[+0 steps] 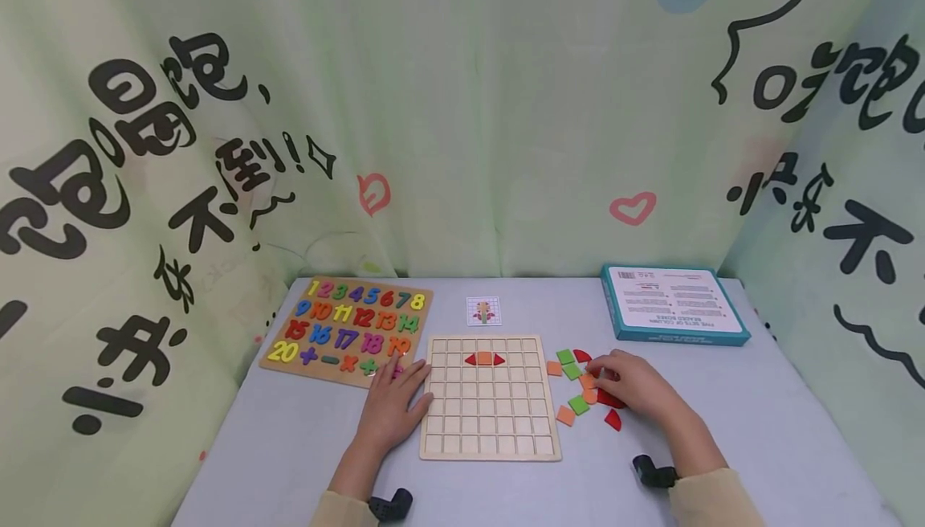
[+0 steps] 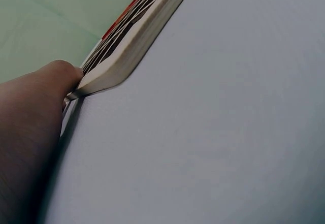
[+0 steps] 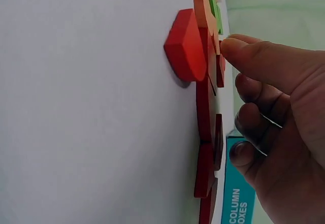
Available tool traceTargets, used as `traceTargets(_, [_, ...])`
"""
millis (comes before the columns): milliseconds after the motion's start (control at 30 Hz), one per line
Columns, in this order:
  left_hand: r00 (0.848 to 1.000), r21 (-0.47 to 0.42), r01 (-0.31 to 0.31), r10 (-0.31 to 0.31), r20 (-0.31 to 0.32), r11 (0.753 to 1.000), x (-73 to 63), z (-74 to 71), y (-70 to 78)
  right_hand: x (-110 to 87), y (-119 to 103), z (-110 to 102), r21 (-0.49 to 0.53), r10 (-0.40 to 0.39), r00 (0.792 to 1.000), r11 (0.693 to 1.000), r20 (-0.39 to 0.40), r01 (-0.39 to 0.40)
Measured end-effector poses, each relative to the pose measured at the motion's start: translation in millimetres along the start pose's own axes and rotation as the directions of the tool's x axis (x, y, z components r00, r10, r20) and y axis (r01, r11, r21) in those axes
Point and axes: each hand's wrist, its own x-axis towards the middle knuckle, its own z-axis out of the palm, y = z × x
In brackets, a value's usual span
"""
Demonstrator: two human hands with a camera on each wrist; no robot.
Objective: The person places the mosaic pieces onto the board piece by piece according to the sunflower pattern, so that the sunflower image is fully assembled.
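We see the left hand (image 1: 390, 406) resting at the left edge of the grid board (image 1: 491, 406), fingers slightly apart, some of them over the number board (image 1: 321, 370). On the counter (image 1: 491, 495), just right of the grid board, lie loose coloured pieces (image 1: 579, 405). The right hand (image 1: 639, 384) bends over them, thumb and forefinger close together; whether they pinch one, we cannot tell.

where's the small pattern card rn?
Head view, near middle: the pattern card lies just past the far edge of the grid board, between the number board on the left and the teal box on the right.
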Motion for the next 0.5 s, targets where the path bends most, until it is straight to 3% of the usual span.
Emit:
traceTargets(167, [1.0,-0.001,-0.001,0.001,0.001,1.0,-0.8,-1.9,0.6,7.6,-2.6,5.0,-0.008,0.024,0.999,1.0,0.031,-0.024])
traceTargets(500, [1.0,0.001,-0.006,0.006,-0.006,1.0,-1.3,-2.8,1.1,8.9,1.8,6.1,-0.012,0.057,0.998,0.998,0.018,-0.056])
